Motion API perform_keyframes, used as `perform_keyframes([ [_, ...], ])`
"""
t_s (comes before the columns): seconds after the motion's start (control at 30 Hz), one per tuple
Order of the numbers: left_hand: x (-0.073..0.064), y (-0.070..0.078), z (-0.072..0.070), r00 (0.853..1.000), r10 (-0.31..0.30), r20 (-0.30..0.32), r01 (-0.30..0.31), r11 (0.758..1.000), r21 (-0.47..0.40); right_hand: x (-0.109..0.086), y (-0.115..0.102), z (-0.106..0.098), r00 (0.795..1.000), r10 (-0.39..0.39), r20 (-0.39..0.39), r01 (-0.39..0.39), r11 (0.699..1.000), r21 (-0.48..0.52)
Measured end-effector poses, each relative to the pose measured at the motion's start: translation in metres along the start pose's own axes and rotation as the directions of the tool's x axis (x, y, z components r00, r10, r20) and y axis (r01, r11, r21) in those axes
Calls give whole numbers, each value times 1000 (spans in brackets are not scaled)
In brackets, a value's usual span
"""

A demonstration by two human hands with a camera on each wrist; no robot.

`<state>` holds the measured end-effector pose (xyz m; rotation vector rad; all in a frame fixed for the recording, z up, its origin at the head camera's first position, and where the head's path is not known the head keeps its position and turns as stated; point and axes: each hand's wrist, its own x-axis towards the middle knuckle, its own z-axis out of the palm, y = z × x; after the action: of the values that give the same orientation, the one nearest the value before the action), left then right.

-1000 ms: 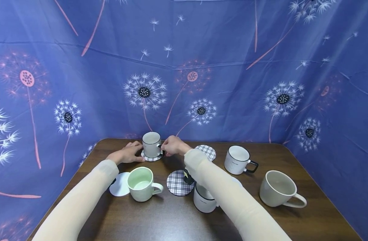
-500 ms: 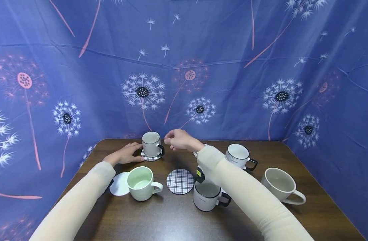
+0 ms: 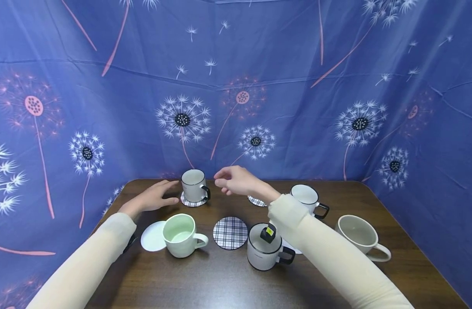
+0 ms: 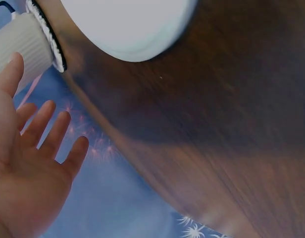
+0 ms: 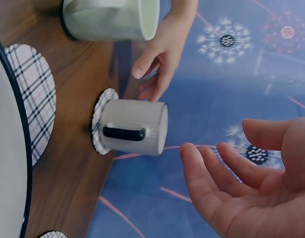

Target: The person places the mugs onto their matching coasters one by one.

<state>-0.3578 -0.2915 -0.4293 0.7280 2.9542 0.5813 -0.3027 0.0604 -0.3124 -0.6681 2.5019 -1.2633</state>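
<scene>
At the back left of the table a white ribbed mug [image 3: 193,186] with a black rim and black handle stands upright on a plaid coaster [image 3: 193,203]. Just left of it is my left hand [image 3: 152,199], fingers extended and apart from the mug; the left wrist view shows the palm [image 4: 33,178] holding nothing. My right hand [image 3: 237,180] hovers to the right of the mug, loosely bent and free of it. In the right wrist view a gap separates the right hand [image 5: 246,178] from the mug [image 5: 135,126].
Nearer stand a pale green mug [image 3: 180,236] beside a white coaster [image 3: 153,236], a plaid coaster [image 3: 230,233] and a black-rimmed mug [image 3: 262,256]. Toward the right are another black-handled mug [image 3: 304,196], a beige mug [image 3: 357,234] and a partly hidden coaster [image 3: 257,201]. A blue curtain [image 3: 298,107] hangs behind.
My right hand has let go of the mug's black handle and drawn up and right. My left hand has moved left, away from the mug. The mug stays on its coaster.
</scene>
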Motion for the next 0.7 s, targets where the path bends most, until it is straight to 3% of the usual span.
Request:
perform_keyframes([
  [0.3,-34,-1,-5,998,9,-61,-10,1000,-15,-27,-3,-3,999,-52,10,52,999,11],
  [0.7,-77,3,-11,989,43,-138,-38,998,41,-55,2,13,992,-119,-43,118,993,-13],
])
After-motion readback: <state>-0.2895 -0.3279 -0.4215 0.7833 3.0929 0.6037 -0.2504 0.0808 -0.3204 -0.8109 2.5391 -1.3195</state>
